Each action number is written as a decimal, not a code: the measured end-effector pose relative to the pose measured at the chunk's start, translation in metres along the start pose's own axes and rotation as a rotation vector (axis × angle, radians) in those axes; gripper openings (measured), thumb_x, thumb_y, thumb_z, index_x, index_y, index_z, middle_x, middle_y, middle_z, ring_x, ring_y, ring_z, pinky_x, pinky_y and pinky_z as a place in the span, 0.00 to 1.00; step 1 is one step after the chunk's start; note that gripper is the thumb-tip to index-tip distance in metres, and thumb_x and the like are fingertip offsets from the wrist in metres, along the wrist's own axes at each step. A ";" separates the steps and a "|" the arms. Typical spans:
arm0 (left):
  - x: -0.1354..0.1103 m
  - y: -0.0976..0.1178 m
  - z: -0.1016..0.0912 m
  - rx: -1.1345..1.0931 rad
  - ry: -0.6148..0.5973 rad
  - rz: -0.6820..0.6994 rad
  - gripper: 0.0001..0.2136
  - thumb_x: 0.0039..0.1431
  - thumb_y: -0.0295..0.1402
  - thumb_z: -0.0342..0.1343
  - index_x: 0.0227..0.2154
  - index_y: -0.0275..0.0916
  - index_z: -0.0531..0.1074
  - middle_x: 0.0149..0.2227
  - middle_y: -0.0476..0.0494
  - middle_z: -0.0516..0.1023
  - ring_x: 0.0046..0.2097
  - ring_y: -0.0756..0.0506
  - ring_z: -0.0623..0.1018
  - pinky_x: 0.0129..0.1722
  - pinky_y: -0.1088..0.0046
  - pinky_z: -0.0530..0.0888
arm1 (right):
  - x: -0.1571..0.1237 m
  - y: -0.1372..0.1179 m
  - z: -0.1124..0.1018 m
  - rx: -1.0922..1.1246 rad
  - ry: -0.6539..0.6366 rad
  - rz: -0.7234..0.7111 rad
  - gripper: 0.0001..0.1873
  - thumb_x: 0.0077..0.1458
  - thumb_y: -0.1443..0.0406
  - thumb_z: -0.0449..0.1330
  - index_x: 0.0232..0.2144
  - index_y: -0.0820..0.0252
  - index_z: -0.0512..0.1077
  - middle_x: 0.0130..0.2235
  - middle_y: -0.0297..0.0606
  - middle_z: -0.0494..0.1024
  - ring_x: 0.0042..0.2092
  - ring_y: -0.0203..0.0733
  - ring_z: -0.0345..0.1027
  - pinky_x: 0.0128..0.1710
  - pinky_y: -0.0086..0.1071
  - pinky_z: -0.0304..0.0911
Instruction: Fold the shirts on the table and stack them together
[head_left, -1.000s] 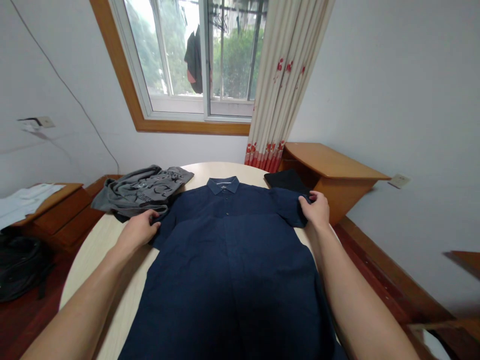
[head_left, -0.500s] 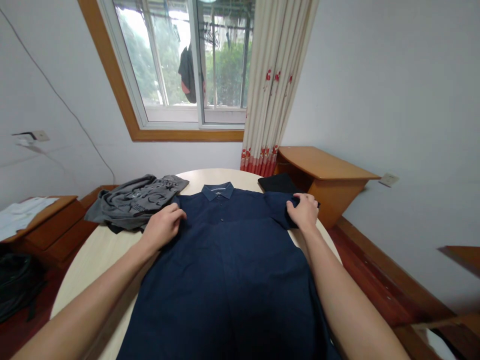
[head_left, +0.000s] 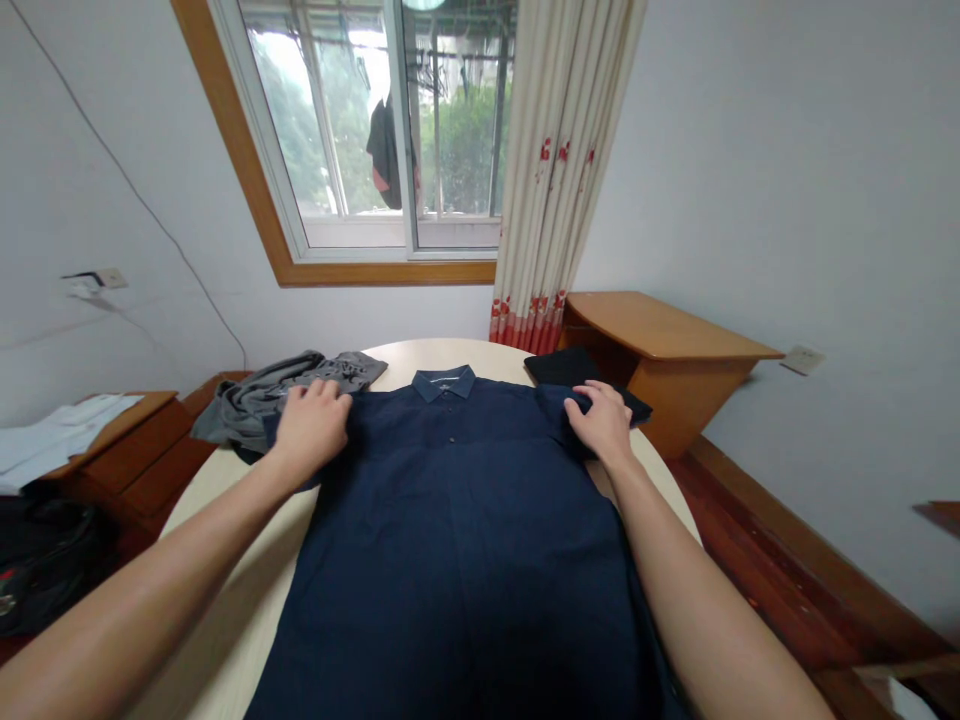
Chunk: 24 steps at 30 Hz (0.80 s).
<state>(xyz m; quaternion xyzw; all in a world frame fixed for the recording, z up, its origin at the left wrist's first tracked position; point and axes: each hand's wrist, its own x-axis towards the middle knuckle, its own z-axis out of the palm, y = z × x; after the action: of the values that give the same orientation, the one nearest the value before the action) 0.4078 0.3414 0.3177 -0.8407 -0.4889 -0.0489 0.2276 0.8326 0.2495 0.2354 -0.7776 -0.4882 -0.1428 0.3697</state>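
Note:
A dark navy button-up shirt lies front up, its collar at the far side and its lower part running out of view toward me. My left hand is on the sleeve at the left, fingers bent over the cloth, with the sleeve's end showing past it. On the opposite sleeve, my right hand has its thumb and fingers closed around the fabric. The fingertips of both hands are partly hidden against the dark cloth.
The shirt lies on a pale round table. A crumpled grey garment is at the far left and a folded black item at the far right. Beyond stand a wooden desk, a curtain and a window.
My left hand has moved outward to the left, and the left sleeve is now spread out, overlapping the grey garment. My right hand stays on its sleeve. The view has shifted slightly.

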 end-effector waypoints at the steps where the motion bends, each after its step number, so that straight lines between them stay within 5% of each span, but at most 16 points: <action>1: 0.000 0.015 0.004 -0.047 -0.027 0.047 0.15 0.61 0.30 0.47 0.44 0.36 0.78 0.51 0.31 0.76 0.55 0.32 0.71 0.53 0.53 0.66 | -0.002 -0.009 0.003 0.058 -0.050 -0.088 0.19 0.57 0.57 0.56 0.45 0.59 0.77 0.57 0.49 0.73 0.58 0.57 0.64 0.57 0.54 0.60; 5: 0.012 0.071 0.034 -0.304 -0.180 0.155 0.23 0.68 0.46 0.44 0.58 0.40 0.71 0.64 0.37 0.68 0.64 0.37 0.67 0.61 0.54 0.63 | -0.024 -0.048 0.019 0.207 -0.363 -0.408 0.21 0.60 0.55 0.55 0.51 0.58 0.75 0.60 0.47 0.72 0.62 0.52 0.63 0.62 0.49 0.58; 8: 0.026 0.086 0.060 -0.405 -0.212 0.132 0.27 0.69 0.49 0.41 0.64 0.40 0.63 0.69 0.39 0.58 0.69 0.36 0.58 0.66 0.49 0.56 | -0.043 -0.068 0.034 0.201 -0.558 -0.515 0.28 0.61 0.54 0.56 0.58 0.62 0.71 0.64 0.50 0.67 0.67 0.52 0.57 0.66 0.47 0.52; 12: 0.037 0.075 0.089 -0.490 -0.324 0.051 0.31 0.68 0.54 0.37 0.67 0.45 0.57 0.72 0.42 0.51 0.71 0.34 0.51 0.65 0.39 0.52 | -0.050 -0.070 0.048 0.162 -0.730 -0.472 0.35 0.62 0.49 0.54 0.65 0.62 0.63 0.68 0.49 0.59 0.70 0.52 0.49 0.68 0.51 0.44; 16: 0.036 0.056 0.108 -0.469 -0.352 0.035 0.35 0.65 0.59 0.34 0.69 0.49 0.52 0.73 0.47 0.45 0.73 0.35 0.45 0.65 0.36 0.46 | -0.044 -0.058 0.055 0.105 -0.750 -0.396 0.38 0.64 0.45 0.50 0.67 0.59 0.59 0.70 0.47 0.55 0.71 0.51 0.44 0.69 0.51 0.39; 24: 0.046 0.039 0.114 -0.430 -0.419 0.008 0.37 0.64 0.61 0.31 0.71 0.49 0.47 0.73 0.49 0.39 0.73 0.35 0.41 0.66 0.38 0.46 | -0.039 -0.062 0.048 -0.106 -0.771 -0.308 0.37 0.66 0.47 0.45 0.70 0.60 0.53 0.72 0.42 0.48 0.72 0.49 0.39 0.70 0.48 0.39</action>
<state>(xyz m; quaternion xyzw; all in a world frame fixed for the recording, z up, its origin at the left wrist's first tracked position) 0.4485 0.4113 0.2172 -0.8633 -0.5004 0.0240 -0.0614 0.7540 0.2738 0.2069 -0.7101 -0.6932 0.0801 0.0935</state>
